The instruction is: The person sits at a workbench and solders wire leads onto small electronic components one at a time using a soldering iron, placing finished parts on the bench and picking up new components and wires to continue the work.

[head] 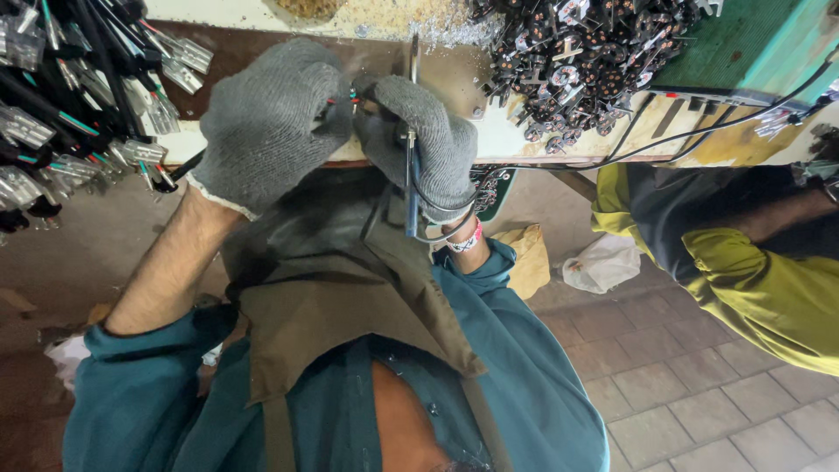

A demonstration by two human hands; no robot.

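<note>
- Fingers: left hand pinches wire ends; right hand grips blue-handled tool, frame centre.
- Risk: glove bulk hides the wires; tool could slip, nick insulation.

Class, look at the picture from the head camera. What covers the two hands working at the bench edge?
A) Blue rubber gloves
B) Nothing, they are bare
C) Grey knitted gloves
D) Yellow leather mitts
C: the left hand and the right hand each wear a grey knitted glove, with bare forearm showing below the cuffs; the right hand grips a thin metal tool at the bench edge.
</note>
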